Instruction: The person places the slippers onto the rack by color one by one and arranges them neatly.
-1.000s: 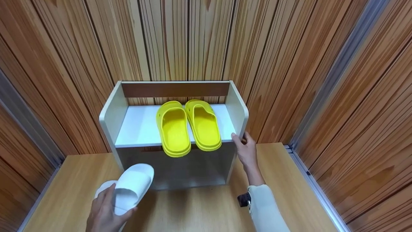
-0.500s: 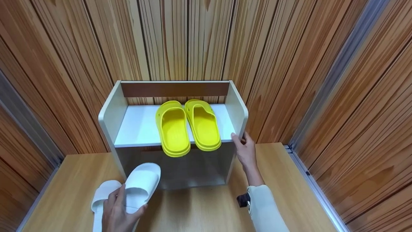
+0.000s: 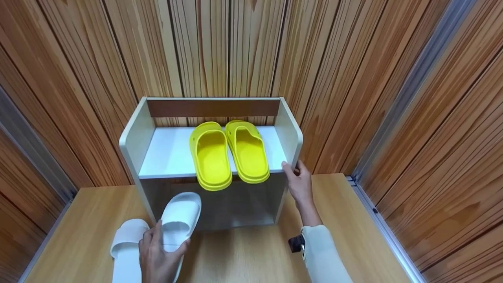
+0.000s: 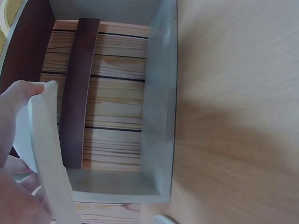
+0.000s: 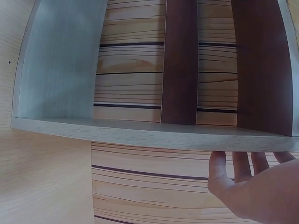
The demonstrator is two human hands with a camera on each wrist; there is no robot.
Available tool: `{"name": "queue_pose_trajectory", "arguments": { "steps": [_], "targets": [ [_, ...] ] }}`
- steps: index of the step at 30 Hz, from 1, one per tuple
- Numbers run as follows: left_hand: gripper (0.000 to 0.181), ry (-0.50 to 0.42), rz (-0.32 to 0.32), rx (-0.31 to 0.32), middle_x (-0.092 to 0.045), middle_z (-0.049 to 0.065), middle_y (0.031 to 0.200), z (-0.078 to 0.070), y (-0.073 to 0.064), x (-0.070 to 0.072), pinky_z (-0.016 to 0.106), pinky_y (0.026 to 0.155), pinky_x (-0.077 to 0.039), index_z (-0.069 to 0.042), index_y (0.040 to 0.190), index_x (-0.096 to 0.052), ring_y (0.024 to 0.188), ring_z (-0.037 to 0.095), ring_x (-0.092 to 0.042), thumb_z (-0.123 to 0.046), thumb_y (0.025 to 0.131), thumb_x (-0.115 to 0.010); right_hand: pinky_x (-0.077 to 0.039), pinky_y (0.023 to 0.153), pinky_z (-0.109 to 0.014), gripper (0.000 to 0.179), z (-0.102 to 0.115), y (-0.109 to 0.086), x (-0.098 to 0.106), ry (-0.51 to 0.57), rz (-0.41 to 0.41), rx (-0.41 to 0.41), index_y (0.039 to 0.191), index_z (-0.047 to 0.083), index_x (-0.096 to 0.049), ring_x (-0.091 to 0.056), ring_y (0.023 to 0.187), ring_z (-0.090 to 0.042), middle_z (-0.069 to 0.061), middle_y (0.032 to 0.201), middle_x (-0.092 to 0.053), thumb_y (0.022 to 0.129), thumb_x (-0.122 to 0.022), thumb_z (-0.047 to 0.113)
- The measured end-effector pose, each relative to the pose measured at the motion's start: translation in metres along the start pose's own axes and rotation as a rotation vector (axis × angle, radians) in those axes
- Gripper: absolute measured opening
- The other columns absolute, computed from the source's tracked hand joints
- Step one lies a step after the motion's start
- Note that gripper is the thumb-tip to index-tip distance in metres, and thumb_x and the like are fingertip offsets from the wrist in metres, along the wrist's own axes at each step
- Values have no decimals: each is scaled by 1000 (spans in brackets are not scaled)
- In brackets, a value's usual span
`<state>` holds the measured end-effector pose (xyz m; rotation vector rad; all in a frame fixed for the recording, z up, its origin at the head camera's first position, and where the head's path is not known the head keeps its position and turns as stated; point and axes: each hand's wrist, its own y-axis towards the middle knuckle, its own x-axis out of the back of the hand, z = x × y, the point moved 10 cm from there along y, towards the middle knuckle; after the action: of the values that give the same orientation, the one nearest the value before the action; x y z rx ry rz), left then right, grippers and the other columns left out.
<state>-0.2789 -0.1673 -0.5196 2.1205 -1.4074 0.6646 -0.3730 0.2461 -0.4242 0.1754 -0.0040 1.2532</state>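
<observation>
My left hand [image 3: 161,255] grips a white slide slipper [image 3: 182,220], thumb on one side and fingers on the other. The slipper is tilted toe up before the lower opening of a small white shoe rack [image 3: 133,145]; in the left wrist view it stands edge-on [image 4: 46,135]. My right hand [image 3: 300,184] holds the rack's right side panel by its front edge. In the right wrist view its fingers [image 5: 241,165] reach behind that panel. On the upper shelf sits a pair of yellow clogs [image 3: 214,161], heels jutting past the front edge.
Another white slipper [image 3: 127,245] lies on the wooden floor [image 3: 243,255], left of my left hand. The rack backs onto a wood-panelled wall [image 3: 251,47], and metal strips [image 3: 385,224] run along the floor at both sides.
My left hand has carried one white slipper right and slightly forward, apart from the other, which now shows on the floor. My right hand has stayed on the rack.
</observation>
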Motion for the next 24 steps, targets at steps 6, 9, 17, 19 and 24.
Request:
{"name": "queue_pose_trajectory", "arguments": {
  "steps": [6,9,17,19,24],
  "targets": [
    [96,-22,-104,-39,-49,33,123,-8,1,-3,59,92,-43,9,143,-47,112,46,-44,-29,67,-93,-41,108,-56,56,0,0,0,18,2,12,150,5,-44,-50,126,-37,-20,144,-50,102,-60,30],
    [96,-32,-149,-41,-50,33,121,-10,3,-4,59,92,-41,8,142,-48,110,45,-45,-29,66,-94,-38,110,-57,58,0,0,-1,31,8,16,151,3,-42,-49,128,-39,-22,146,-48,103,-60,29],
    [102,37,-136,13,-48,34,125,-8,10,-17,61,94,-43,8,145,-41,112,48,-45,-35,67,-92,-40,109,-55,61,0,0,-3,27,6,-6,153,7,-41,-49,128,-36,-18,146,-49,102,-61,32],
    [102,45,-144,14,-47,35,128,-9,11,-20,61,95,-43,9,145,-41,114,48,-45,-34,68,-92,-39,109,-55,61,0,0,-3,30,9,-7,153,7,-41,-49,128,-36,-18,146,-49,102,-61,32],
    [102,54,-162,-13,-48,35,131,-13,14,-27,60,96,-44,8,145,-41,113,48,-46,-33,67,-93,-40,108,-55,59,0,-1,-1,29,2,-8,152,7,-42,-49,127,-36,-18,145,-49,102,-61,31]
  ]
}}
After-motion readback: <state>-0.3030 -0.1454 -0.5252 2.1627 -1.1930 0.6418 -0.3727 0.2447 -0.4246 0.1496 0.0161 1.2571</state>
